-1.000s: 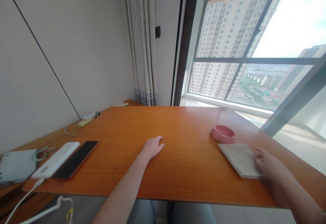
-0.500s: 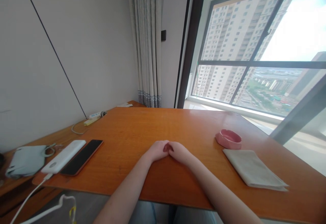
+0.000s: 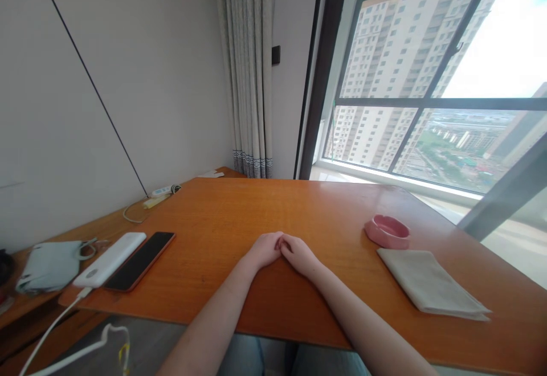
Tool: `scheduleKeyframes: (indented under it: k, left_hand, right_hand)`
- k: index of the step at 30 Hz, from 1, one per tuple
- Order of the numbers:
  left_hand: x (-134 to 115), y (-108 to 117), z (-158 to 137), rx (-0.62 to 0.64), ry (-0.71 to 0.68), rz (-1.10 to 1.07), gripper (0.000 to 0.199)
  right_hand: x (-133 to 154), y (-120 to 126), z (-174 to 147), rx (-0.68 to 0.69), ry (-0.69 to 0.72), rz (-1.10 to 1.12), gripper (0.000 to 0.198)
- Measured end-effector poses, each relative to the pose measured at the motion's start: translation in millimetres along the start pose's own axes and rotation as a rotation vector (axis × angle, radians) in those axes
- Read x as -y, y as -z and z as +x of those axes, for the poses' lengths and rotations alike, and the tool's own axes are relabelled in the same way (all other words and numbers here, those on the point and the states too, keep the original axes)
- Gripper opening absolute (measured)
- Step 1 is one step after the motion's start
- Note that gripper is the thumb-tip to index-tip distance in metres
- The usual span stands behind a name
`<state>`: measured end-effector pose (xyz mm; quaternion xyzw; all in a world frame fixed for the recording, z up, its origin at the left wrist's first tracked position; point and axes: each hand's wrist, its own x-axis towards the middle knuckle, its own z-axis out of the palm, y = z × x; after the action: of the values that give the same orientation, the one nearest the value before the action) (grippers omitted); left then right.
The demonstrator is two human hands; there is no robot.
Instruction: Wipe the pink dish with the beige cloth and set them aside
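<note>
My left hand [image 3: 265, 249] and my right hand [image 3: 301, 255] rest together on the wooden table [image 3: 265, 205], near its front edge. Both are curled closed, their fingertips meeting in the middle. No object shows between them, though the inner fingers are partly hidden. To the right of my right hand lies a folded grey-beige cloth [image 3: 431, 282], with a pink bowl-like dish [image 3: 388, 232] just behind it. Left of my left hand, a dark-screened phone [image 3: 140, 262] lies beside a white power bank [image 3: 110, 259] with a white cable plugged in.
A pale blue-grey pouch [image 3: 49, 266] lies at the far left. Behind it, a power strip [image 3: 162, 191] sits by the wall. A white hanger-like item [image 3: 102, 339] is below the table's front left edge. A curtain [image 3: 250, 80] and a large window stand beyond.
The view has shifted very slightly, so the dish and cloth appear a little further right. My hands stay together in the same place on the table.
</note>
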<state>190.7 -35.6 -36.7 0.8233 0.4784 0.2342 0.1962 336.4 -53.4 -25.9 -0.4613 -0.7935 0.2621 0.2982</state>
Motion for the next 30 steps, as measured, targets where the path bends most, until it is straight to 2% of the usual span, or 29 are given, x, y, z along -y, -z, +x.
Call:
scheduleKeyframes:
  k: [30]
  left_hand:
    - [-2.0,3.1,0.7,0.011,-0.018,-0.025,0.006]
  right_hand:
    - [0.6,0.6,-0.1,-0.004,0.013,0.006,0.016]
